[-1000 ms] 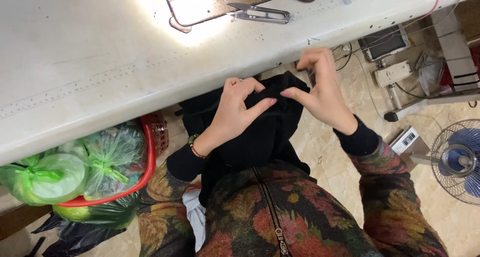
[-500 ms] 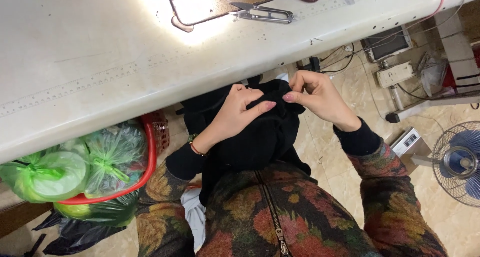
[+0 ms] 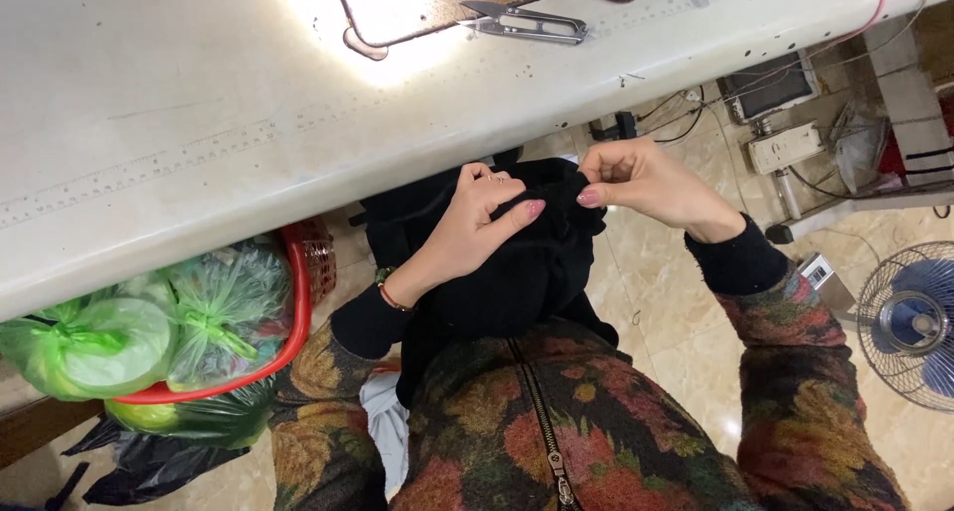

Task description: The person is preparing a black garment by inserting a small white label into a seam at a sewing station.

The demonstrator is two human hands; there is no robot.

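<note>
Black cloth: a bunched piece of soft black fabric (image 3: 517, 262) sits in the middle of the frame, just below the table edge, over the person's lap and against the flowered jacket.
Left hand: the left hand (image 3: 477, 223), centre of the frame, lies over the top of the black fabric with fingers curled and the thumb pressed into it, grasping a fold.
Right hand: the right hand (image 3: 641, 178), just right of centre, pinches the upper edge of the same fabric between thumb and fingertips; the two thumbs are close together.
Wrist: a thin red and green bracelet (image 3: 386, 287) circles the left wrist above a black cuff.
Jacket: a dark knitted jacket with orange and green flowers and a front zip (image 3: 542, 422) fills the lower middle of the frame.
Table: a long off-white work table (image 3: 199, 123) crosses the upper part of the frame, brightly lit at top centre.
Snips: a pair of small metal thread snips (image 3: 527, 21) lies on the table at top centre, well apart from both hands.
Basket: a red plastic basket (image 3: 298, 302) at lower left holds knotted green plastic bags (image 3: 149, 332).
Fan: a round floor fan with a wire guard (image 3: 909, 322) stands at the right edge on the tiled floor.
</note>
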